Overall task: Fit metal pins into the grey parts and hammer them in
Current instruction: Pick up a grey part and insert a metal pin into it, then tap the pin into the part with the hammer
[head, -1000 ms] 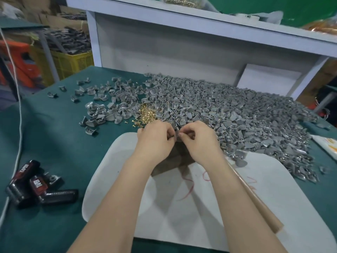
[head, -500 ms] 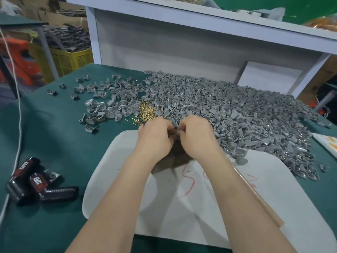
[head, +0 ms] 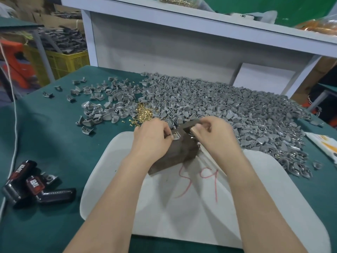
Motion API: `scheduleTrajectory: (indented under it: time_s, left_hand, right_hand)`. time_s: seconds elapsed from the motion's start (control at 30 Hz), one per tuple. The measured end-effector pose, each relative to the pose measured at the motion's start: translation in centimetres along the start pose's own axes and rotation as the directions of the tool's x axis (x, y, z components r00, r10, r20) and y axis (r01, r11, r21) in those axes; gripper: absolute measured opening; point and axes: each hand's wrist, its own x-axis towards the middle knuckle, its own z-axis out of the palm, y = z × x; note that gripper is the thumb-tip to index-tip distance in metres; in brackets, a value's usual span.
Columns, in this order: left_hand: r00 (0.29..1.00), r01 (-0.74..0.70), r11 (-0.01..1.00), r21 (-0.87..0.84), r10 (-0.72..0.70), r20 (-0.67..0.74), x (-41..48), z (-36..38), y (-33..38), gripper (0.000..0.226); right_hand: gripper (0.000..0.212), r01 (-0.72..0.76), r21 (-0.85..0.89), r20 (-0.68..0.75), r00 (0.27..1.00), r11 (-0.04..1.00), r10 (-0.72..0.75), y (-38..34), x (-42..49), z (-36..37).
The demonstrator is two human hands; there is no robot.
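A big heap of grey parts (head: 228, 110) covers the green table behind a white board (head: 182, 212). A small pile of brass pins (head: 144, 112) lies at the heap's left edge. On the board stands a dark brown block (head: 175, 156). My left hand (head: 151, 141) pinches one grey part (head: 176, 136) with a pin in it against the block's top. My right hand (head: 211, 136) grips a hammer (head: 189, 124) close to its metal head, which hovers just above that part. The wooden handle runs down under my right wrist, mostly hidden.
Two black and red tools (head: 36, 187) lie at the table's left, beside a white cable (head: 13, 125). A printed packet (head: 326, 143) sits at the right edge. A white shelf unit (head: 164, 44) closes off the back. A yellow crate (head: 65, 63) stands beyond the table.
My hands, pressed together over the block before, have parted. The right hand now holds the hammer by its head, and the left keeps the grey part on the block.
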Motion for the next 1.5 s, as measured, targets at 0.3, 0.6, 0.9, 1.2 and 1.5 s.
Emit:
scheduleTrajectory:
  time_s: [0.3, 0.6, 0.9, 1.2, 1.5]
  left_hand:
    - [0.999, 0.047, 0.998, -0.037, -0.048, -0.023, 0.1, 0.1, -0.1, 0.002]
    - [0.998, 0.049, 0.998, -0.04, -0.051, -0.03, -0.1, -0.2, 0.0, 0.006]
    - [0.999, 0.035, 0.997, -0.073, -0.037, -0.038, 0.0, -0.2, -0.2, 0.004]
    - [0.997, 0.018, 0.994, -0.112, -0.026, -0.071, 0.1, -0.1, -0.4, 0.005]
    - [0.996, 0.01, 0.992, -0.125, -0.021, -0.082, 0.2, 0.2, -0.5, 0.005]
  right_hand:
    - [0.022, -0.176, -0.246, 0.292, 0.924, 0.953, 0.246, 2.0, 0.5, 0.3]
    - [0.044, 0.106, -0.068, -0.012, 0.994, 0.992, -0.107, 0.2, -1.5, -2.8]
    - [0.048, 0.288, -0.116, 0.106, 0.955, 0.95, -0.277, -1.0, -4.7, -2.5]
    - [0.051, 0.297, -0.124, 0.11, 0.952, 0.947, -0.284, -1.0, -5.3, -2.7]
    - [0.056, 0.348, -0.114, 0.151, 0.932, 0.931, -0.33, -1.0, -5.2, -2.6]
